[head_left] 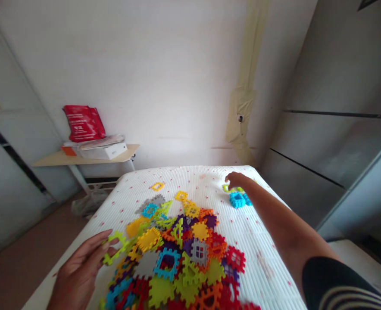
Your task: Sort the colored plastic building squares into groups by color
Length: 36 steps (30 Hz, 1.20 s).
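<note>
My left hand [85,262] is at the lower left, pinching a lime green toothed building tile [117,246] between thumb and fingers. Right beside it lies a loose heap of plastic interlocking tiles [167,263] in red, orange, yellow, purple, grey, blue and green. My right hand [236,179] reaches to the far right of the bed, its fingers bent down onto a lime green tile [226,188]; part of the grip is hidden. Just in front of that hand sits a small group of blue tiles [237,200].
The white quilted bed cover [258,241] carries small red marks. A yellow tile [157,186] lies apart beyond the heap. At the back left, a small table [53,160] holds a red bag [82,122] and a white box [108,150]. A grey cabinet [335,142] stands on the right.
</note>
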Each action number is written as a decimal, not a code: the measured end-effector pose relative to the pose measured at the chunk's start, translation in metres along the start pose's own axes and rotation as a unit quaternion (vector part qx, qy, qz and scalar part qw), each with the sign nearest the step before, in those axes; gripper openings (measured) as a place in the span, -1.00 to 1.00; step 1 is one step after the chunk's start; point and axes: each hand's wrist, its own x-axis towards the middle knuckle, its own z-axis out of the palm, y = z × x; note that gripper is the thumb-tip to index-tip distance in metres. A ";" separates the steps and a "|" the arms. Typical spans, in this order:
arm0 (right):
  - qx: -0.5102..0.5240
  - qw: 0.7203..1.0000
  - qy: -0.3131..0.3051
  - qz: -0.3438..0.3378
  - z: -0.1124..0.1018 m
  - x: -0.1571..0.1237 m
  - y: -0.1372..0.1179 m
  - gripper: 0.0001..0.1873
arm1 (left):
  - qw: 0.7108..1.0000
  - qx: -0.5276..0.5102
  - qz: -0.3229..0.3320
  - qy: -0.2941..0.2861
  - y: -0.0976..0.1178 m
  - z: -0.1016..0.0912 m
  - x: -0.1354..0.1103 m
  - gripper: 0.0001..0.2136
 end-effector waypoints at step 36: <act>0.153 0.955 0.074 -0.242 -0.041 -0.040 -0.118 -0.47 | 0.999 -0.044 -0.001 0.031 0.001 -0.007 -0.001 -0.44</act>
